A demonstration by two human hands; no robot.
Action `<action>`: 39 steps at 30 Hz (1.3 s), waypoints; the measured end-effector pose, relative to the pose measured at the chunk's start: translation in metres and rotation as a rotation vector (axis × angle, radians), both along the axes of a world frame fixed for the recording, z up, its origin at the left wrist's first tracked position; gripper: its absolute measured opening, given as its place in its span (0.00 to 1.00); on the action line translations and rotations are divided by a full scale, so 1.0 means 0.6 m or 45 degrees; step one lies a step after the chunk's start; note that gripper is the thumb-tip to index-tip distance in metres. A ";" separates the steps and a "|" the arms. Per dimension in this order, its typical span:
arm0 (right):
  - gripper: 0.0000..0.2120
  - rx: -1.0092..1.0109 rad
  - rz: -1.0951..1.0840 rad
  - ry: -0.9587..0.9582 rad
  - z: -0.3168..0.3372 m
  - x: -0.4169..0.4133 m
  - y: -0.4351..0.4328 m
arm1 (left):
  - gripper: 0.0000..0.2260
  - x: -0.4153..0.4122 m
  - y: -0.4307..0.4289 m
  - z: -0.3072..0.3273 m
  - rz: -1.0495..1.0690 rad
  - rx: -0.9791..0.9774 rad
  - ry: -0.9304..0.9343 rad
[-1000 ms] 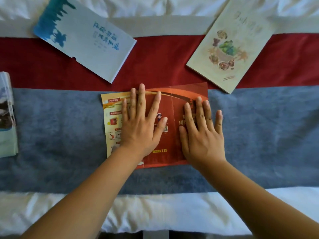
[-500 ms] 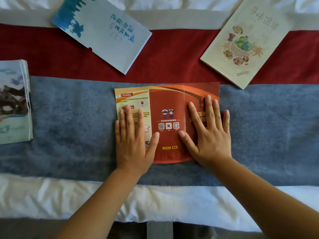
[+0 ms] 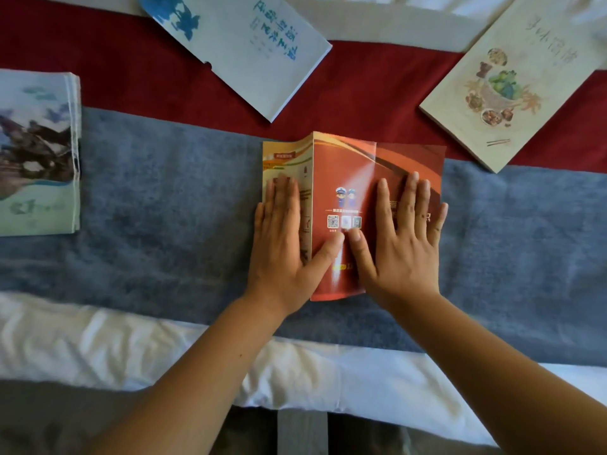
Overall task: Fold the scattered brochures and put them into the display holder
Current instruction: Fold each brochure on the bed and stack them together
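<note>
A red and orange brochure (image 3: pixel 348 172) lies partly folded on the grey-blue cloth band (image 3: pixel 164 208) in the middle. Its left cream panel is raised along a crease. My left hand (image 3: pixel 289 244) presses flat on that left panel, thumb on the red middle panel. My right hand (image 3: pixel 400 244) lies flat, fingers spread, on the right panel. The two thumbs nearly touch. A white and blue brochure (image 3: pixel 243 44) lies at the top centre, a cream brochure with food drawings (image 3: pixel 512 80) at the top right, a landscape-printed stack (image 3: pixel 36 152) at the left. No display holder is in view.
The brochures rest on a bed with a red band (image 3: pixel 98 80) behind the grey-blue one and white sheets (image 3: pixel 115 349) in front. A dark floor shows along the bottom edge.
My left hand slid left, from the red middle panel onto the cream left panel. That panel now lifts at its crease. My right hand stayed pressing on the right panel.
</note>
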State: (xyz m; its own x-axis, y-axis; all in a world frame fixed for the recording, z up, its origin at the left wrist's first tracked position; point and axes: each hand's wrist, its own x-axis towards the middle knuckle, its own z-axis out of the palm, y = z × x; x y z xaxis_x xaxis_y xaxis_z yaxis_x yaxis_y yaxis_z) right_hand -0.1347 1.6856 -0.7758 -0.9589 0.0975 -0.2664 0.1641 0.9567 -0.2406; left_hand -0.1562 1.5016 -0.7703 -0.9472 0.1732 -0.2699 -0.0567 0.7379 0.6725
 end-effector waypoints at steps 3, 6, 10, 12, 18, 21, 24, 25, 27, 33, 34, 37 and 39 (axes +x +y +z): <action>0.40 -0.014 0.022 -0.018 0.000 -0.002 -0.014 | 0.34 -0.008 0.003 0.018 0.045 0.319 -0.105; 0.39 -0.053 0.076 -0.014 0.001 -0.005 -0.025 | 0.24 -0.016 0.008 0.040 0.235 0.752 -0.380; 0.38 -0.154 0.087 0.042 0.007 -0.007 -0.034 | 0.17 -0.031 0.013 0.053 0.645 1.209 -0.640; 0.38 -0.167 0.086 0.060 0.008 -0.010 -0.034 | 0.18 -0.040 0.005 0.049 0.678 1.081 -0.557; 0.40 -0.097 0.169 0.029 0.002 -0.029 -0.059 | 0.34 -0.052 -0.052 0.021 0.518 0.334 -0.016; 0.40 -0.056 0.210 0.020 -0.005 -0.035 -0.083 | 0.33 -0.052 -0.075 0.026 0.357 0.102 0.185; 0.39 -0.033 0.212 0.030 -0.010 -0.036 -0.107 | 0.32 -0.053 -0.093 0.027 0.297 0.009 0.225; 0.39 -0.032 0.210 0.026 -0.011 -0.037 -0.115 | 0.32 -0.053 -0.099 0.025 0.291 -0.004 0.211; 0.40 -0.029 0.215 0.014 -0.012 -0.037 -0.129 | 0.31 -0.056 -0.111 0.020 0.258 -0.040 0.218; 0.39 -0.003 0.215 0.025 -0.016 -0.040 -0.170 | 0.27 -0.059 -0.138 0.001 0.163 -0.305 0.302; 0.39 0.003 0.217 0.024 -0.016 -0.041 -0.176 | 0.26 -0.058 -0.141 -0.001 0.134 -0.370 0.311; 0.38 0.003 0.212 0.011 -0.017 -0.041 -0.189 | 0.25 -0.049 -0.152 -0.012 -0.015 -0.529 0.318; 0.37 -0.021 0.199 0.022 -0.018 -0.042 -0.196 | 0.27 -0.038 -0.162 -0.023 -0.077 -0.576 0.277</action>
State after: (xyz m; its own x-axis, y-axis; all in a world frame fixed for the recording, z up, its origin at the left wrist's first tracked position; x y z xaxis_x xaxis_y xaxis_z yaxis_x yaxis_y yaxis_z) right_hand -0.1599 1.5680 -0.7867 -0.9664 -0.0577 -0.2504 0.0091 0.9661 -0.2579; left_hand -0.1792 1.4046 -0.7841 -0.9817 0.1408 -0.1283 0.1011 0.9559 0.2758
